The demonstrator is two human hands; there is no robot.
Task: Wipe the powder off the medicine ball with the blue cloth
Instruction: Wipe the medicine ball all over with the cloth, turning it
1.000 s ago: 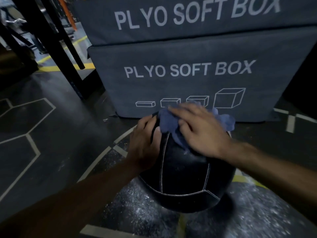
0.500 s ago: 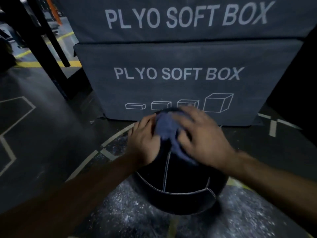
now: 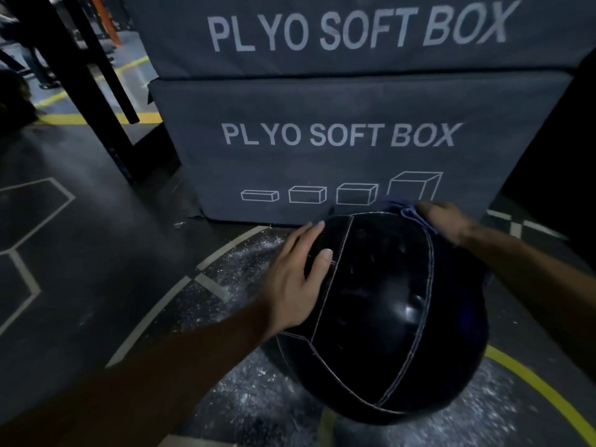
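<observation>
A black medicine ball with white stitched seams rests on the dark gym floor, low and right of centre. My left hand lies flat against its left side, fingers spread. My right hand presses the blue cloth on the ball's far upper right; only a small fold of cloth shows beside the fingers. The ball's near face looks shiny and dark.
Two stacked grey plyo soft boxes stand right behind the ball. White powder is scattered on the floor around the ball. Black rack posts rise at the upper left. White and yellow lines mark the floor.
My right hand has slid the cloth from the ball's top over to its far right side. The left hand has flattened lower on the left side. The view moved closer.
</observation>
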